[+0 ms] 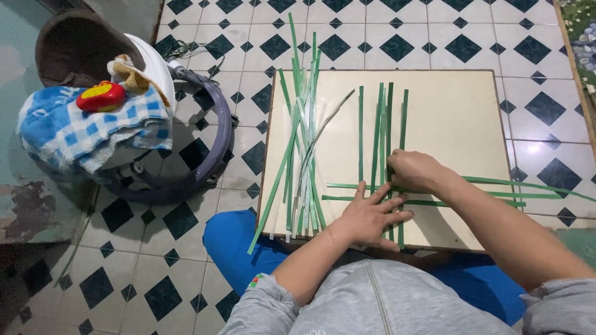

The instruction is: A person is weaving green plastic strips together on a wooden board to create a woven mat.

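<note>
On a cream board [453, 118] over black-and-white tiled floor [372, 37], the left hand [371, 217] presses flat, fingers spread, on crossed green strips [385, 136] near its front edge. Right hand [415, 170] pinches those strips; a loose bundle [298, 155] lies along the board's left edge.

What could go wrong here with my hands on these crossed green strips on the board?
The left hand lies flat on the crossed green strips, and the right hand pinches them at the crossing; lifting either could let the weave slide apart. The horizontal strips overhang the board, so a sleeve might drag them. The loose strip pile juts past the near edge and could get knocked off.
</note>
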